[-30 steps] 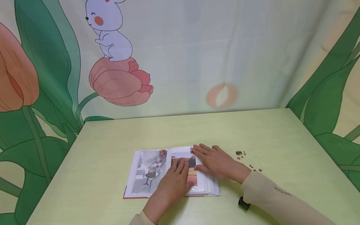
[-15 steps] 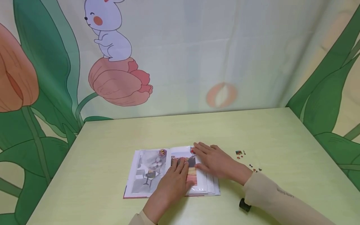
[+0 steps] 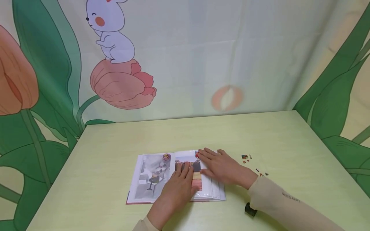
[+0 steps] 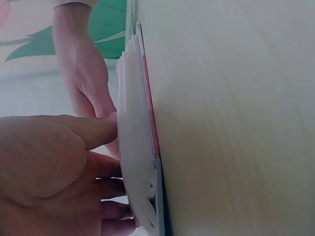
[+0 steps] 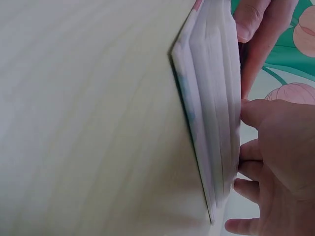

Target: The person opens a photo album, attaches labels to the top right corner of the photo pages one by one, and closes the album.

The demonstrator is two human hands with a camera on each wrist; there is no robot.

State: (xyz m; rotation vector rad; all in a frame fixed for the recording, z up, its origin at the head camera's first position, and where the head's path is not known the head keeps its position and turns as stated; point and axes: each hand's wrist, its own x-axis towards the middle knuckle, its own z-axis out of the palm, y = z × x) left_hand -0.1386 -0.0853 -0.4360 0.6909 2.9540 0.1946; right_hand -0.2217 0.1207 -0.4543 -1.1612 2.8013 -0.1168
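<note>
A photo album [image 3: 206, 193] lies spread on the table, its thick stack of pages showing edge-on in both wrist views. The left page carries a greyish photo [image 3: 143, 189] with a small round colourful sticker [image 3: 166, 157] at its top right corner. On the right page is a colour photo [image 3: 197, 183], partly covered by both hands. My left hand [image 3: 177, 189] rests flat on this page, fingers straight. With extended fingers, my right hand [image 3: 221, 166] touches the page's upper right, over a small red sticker [image 3: 197, 155] that shows only in part.
Several tiny colourful pieces, including a small rectangular one [image 3: 245, 157], lie on the table [image 3: 101, 166] right of the album. A black cylindrical object [image 3: 250, 209] sits by the right sleeve [image 3: 277, 192]. A printed curtain [image 3: 179, 57] hangs behind the table's far edge.
Both hands stay in nearly the same places on the right page. The right hand shifts only very slightly, and the whole head view drifts a little.
</note>
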